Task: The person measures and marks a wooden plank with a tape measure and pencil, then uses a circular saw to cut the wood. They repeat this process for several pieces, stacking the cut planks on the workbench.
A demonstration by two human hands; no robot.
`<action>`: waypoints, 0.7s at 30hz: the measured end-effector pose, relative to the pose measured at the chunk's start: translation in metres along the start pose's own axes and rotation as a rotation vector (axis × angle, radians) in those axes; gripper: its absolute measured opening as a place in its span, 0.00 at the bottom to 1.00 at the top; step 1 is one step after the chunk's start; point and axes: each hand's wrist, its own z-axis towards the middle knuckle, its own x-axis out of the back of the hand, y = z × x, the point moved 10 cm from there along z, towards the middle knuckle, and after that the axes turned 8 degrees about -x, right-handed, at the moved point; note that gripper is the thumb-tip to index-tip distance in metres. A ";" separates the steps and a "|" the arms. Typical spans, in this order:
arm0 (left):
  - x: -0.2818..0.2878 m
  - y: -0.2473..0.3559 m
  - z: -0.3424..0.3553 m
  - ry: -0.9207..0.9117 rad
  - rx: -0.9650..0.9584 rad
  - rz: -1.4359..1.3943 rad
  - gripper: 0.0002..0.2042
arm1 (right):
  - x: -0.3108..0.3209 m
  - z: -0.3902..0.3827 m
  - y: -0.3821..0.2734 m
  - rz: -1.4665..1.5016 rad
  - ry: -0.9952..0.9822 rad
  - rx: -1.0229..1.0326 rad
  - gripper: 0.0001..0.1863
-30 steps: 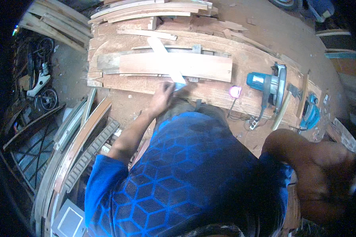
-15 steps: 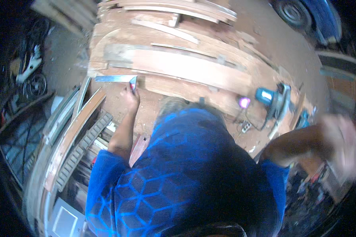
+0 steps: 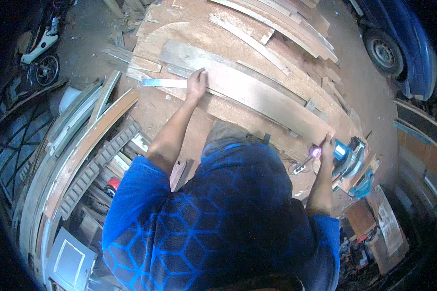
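A pale wooden plank point(image 3: 267, 104) runs from the centre of the frame down to the right, over a tabletop point(image 3: 189, 31) coated in brown dust. Beneath its left end sits a greyer board point(image 3: 179, 56). The left hand point(image 3: 196, 86) is closed, fingertips against the plank's near left corner; a metal square point(image 3: 162, 83) juts from it leftward past the tabletop edge, its handle hidden in the grasp. The right hand point(image 3: 327, 145) has its fingers on the plank's right end; whether they grip it or only rest there, I cannot tell.

Just beside the right hand are a glowing pink light point(image 3: 315, 152) and a teal circular saw point(image 3: 342, 153), with a second teal tool point(image 3: 361, 184) below, at the tabletop's right end. The near edge slants from the left of the frame down past the person's waist. Beyond the plank, a dusty stretch separates it from a thin wood strip point(image 3: 252, 43) and stacked boards point(image 3: 286, 22) at upper right. Brown floor point(image 3: 357, 92) lies between the far edge and a blue vehicle point(image 3: 415, 48). Long timbers point(image 3: 90, 155) crowd the left, well apart from the plank.
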 end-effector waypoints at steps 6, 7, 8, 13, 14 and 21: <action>0.027 -0.083 0.046 0.106 0.045 -0.088 0.22 | -0.039 -0.009 -0.040 -0.243 0.107 0.121 0.33; 0.077 -0.127 0.046 0.208 0.064 -0.047 0.21 | -0.067 0.002 -0.053 -0.359 0.085 0.137 0.33; 0.047 -0.078 0.069 0.027 0.131 0.095 0.25 | -0.045 -0.025 -0.017 -0.368 0.249 0.086 0.32; 0.198 -0.062 0.095 0.277 0.085 0.230 0.26 | -0.182 -0.089 -0.112 -0.188 -0.031 0.204 0.33; 0.217 -0.061 0.092 0.318 0.081 0.222 0.24 | -0.194 -0.091 -0.126 -0.274 -0.031 0.229 0.33; 0.190 -0.172 0.098 0.094 0.344 -0.015 0.20 | -0.221 -0.091 -0.129 -0.313 -0.020 0.385 0.33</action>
